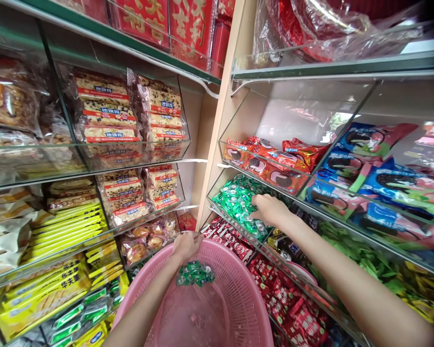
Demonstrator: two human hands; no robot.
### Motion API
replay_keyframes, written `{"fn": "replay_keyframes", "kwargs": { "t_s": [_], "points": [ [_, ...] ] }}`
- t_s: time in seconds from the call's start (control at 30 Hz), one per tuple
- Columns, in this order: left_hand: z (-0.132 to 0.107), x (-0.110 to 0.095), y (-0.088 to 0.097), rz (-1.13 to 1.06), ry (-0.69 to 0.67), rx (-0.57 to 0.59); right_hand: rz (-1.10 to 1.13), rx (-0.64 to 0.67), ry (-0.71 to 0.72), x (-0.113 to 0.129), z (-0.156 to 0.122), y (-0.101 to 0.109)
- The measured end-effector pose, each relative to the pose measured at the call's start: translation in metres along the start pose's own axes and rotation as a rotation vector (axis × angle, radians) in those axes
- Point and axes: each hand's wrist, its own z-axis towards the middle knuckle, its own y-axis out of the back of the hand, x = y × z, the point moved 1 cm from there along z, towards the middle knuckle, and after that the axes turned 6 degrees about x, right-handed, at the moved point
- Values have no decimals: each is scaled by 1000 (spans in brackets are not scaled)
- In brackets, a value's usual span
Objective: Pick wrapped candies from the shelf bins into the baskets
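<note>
My left hand (186, 245) is closed over the far rim of a round pink plastic basket (235, 262). Inside it lies a small heap of green-wrapped candies (195, 273), near the far wall, and a small pale piece shows on the bottom. Over at the glass shelf bin, my right hand (269, 210) has its fingers curled into a pile of the same green-wrapped candies (233, 195). Its fingertips are partly hidden among the wrappers.
Red cookie packs (271, 161) lie on the shelf above the candies, blue packs (350, 164) farther right. Red-wrapped sweets (285, 294) fill lower bins. Stacked sachima packs (108, 111) and yellow wafer packs (47, 284) stand at left. Glass shelf edges and a wooden upright (219, 111) surround the basket.
</note>
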Motion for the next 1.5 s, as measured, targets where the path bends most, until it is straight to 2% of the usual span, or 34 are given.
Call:
{"fn": "replay_keyframes", "kwargs": {
  "t_s": [0.27,0.4,0.5,0.67,1.03,1.13,1.3,1.5],
  "points": [
    [0,0,0,7,-16,2,48,-30,-60,1,6,-3],
    [-2,1,0,-3,-11,3,41,-58,-33,0,7,-1],
    [-3,2,1,-6,-2,7,36,-38,-13,0,7,1],
    [-5,1,3,-23,7,19,19,18,-64,1,8,2],
    [-3,2,-1,-7,7,3,-1,16,8,2,11,2],
    [-4,3,-1,-6,19,7,-5,-22,80,-2,13,7],
    [-5,4,0,-3,19,6,-60,-97,304,-7,27,6],
    [-4,7,4,-10,36,12,-91,-87,378,-11,37,-1]
  ]
}}
